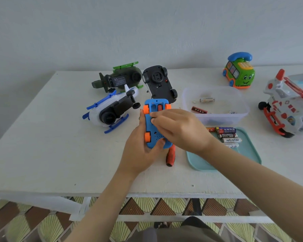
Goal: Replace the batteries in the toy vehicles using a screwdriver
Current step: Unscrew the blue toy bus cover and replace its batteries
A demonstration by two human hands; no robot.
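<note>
— Forearms come in from the bottom edge, both bare. What does the left hand [140, 151] have?

— It grips the blue toy car [155, 131], held wheels-up just above the table [59, 145], fingers curled round its left side and the thumb on its near end.

— And the right hand [178, 128]?

— Its curled fingers rest on the car's underside, beside an open compartment where something red shows. Whether they pinch anything, I cannot tell.

— Where is the screwdriver [171, 157]?

— Flat on the table, just under the car's near end; only its orange-and-black handle shows, and neither hand touches it.

— Batteries?

— Several batteries [227, 136] lie side by side on a teal tray [248, 151], to the right of the hands. Beyond it, a clear tub [217, 117] holds a few more.

— Other toys?

— A black car [158, 82], a green helicopter [119, 79] and a blue-and-white helicopter [112, 109] lie belly-up past the hands. A green bus [240, 72] stands upright far right, near a red-and-white helicopter [283, 105].
</note>
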